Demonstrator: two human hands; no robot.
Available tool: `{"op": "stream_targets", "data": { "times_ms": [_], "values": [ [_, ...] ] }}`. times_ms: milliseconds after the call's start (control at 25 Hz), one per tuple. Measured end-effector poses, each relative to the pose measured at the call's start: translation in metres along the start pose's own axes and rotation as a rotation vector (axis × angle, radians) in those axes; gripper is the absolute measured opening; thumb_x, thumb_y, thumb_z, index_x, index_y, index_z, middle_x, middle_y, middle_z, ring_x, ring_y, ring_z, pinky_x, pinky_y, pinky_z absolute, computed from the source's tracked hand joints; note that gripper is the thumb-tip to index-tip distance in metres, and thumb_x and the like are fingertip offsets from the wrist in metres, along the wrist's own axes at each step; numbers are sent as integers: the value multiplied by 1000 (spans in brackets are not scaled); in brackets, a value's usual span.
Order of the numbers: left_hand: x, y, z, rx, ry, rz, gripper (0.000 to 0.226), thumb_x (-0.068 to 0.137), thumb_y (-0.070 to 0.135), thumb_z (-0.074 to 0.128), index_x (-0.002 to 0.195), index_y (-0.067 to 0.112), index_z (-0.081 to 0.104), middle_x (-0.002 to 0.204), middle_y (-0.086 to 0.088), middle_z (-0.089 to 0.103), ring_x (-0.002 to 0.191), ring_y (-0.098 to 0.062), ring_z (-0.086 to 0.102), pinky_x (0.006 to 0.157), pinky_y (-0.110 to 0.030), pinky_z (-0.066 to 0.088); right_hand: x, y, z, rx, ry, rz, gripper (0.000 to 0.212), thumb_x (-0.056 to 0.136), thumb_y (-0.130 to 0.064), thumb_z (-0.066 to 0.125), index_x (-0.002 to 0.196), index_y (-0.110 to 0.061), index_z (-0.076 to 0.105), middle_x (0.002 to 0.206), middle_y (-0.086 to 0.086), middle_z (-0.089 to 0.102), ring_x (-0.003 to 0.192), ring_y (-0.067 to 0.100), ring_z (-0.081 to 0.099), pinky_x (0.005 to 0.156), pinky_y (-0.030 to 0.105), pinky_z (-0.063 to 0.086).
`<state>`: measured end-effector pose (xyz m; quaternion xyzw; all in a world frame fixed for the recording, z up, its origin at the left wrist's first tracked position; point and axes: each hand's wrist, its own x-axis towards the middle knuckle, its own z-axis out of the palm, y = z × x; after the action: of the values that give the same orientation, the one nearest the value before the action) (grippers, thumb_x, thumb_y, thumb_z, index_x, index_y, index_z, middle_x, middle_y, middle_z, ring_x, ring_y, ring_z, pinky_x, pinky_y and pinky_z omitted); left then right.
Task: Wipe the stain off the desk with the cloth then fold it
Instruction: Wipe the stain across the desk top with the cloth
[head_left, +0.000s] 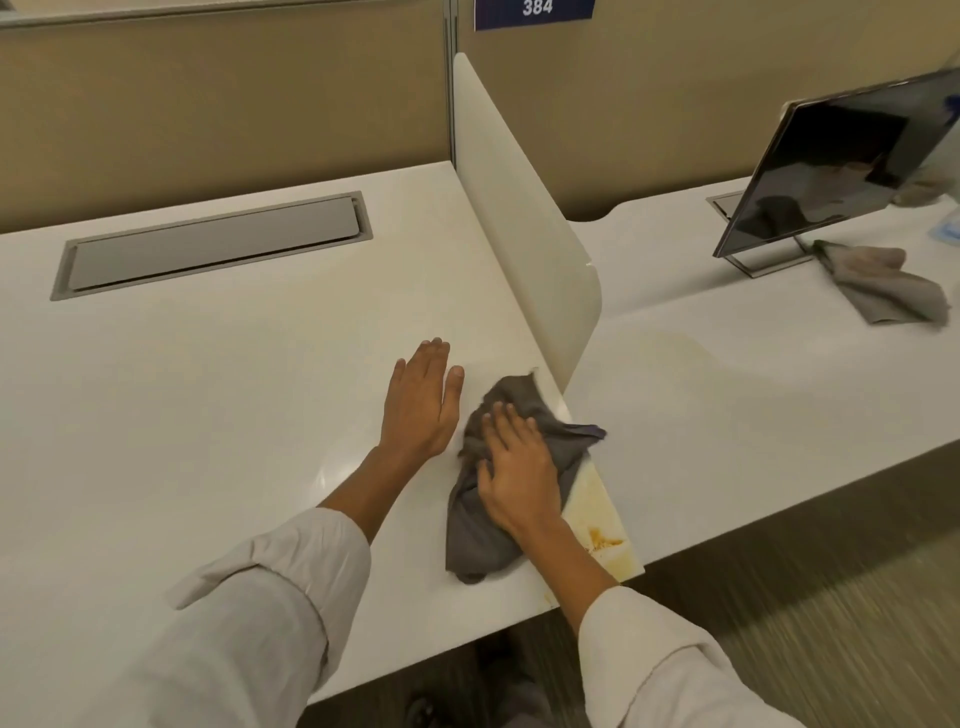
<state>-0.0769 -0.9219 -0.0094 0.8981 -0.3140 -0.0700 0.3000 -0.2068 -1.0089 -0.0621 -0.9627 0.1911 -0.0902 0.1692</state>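
Note:
A crumpled dark grey cloth (480, 525) lies on the white desk (208, 405) near its right front corner. My right hand (517, 467) presses flat on top of the cloth, fingers spread and pointing away from me. A yellow-orange stain (602, 540) smears the desk surface just right of the cloth, along the desk's right edge. My left hand (422, 397) rests flat and empty on the desk, just left of the cloth, fingers together.
A white divider panel (519, 218) stands upright along the desk's right edge, just behind the cloth. A grey cable hatch (213, 244) sits at the back left. On the neighbouring desk stand a tilted monitor (841, 156) and another grey cloth (883, 283).

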Motion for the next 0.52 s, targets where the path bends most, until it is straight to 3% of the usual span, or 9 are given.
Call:
{"op": "stream_targets", "data": {
  "times_ms": [200, 320, 400, 520],
  "values": [
    [25, -13, -17, 38, 40, -32, 54, 104, 38, 25, 149, 10, 35, 158, -9, 32, 149, -22, 22, 123, -42, 12, 34, -42, 16, 111, -128, -380, 45, 91, -33, 53, 134, -21, 57, 141, 3, 58, 139, 24, 39, 121, 49, 17],
    [35, -32, -24, 42, 88, -102, 58, 101, 40, 22, 148, 9, 37, 158, -10, 33, 148, -23, 23, 122, -44, 14, 96, -58, 25, 17, -170, -362, 53, 92, -45, 48, 140, -24, 49, 142, 0, 55, 143, 23, 31, 119, 58, 7],
    [41, -46, -28, 71, 125, -122, 59, 100, 40, 21, 146, 8, 39, 156, -11, 35, 147, -25, 26, 121, -47, 17, 140, -58, 27, -102, -180, -331, 58, 93, -54, 41, 146, -30, 41, 153, -2, 44, 149, 29, 18, 116, 65, -1],
    [51, -63, -28, 110, 149, -187, 62, 99, 41, 20, 147, 7, 37, 157, -12, 35, 147, -26, 26, 121, -47, 18, 195, -43, 27, -184, -188, -237, 54, 97, -52, 32, 149, -37, 34, 162, 1, 25, 150, 38, 4, 111, 70, -8]
  ]
}}
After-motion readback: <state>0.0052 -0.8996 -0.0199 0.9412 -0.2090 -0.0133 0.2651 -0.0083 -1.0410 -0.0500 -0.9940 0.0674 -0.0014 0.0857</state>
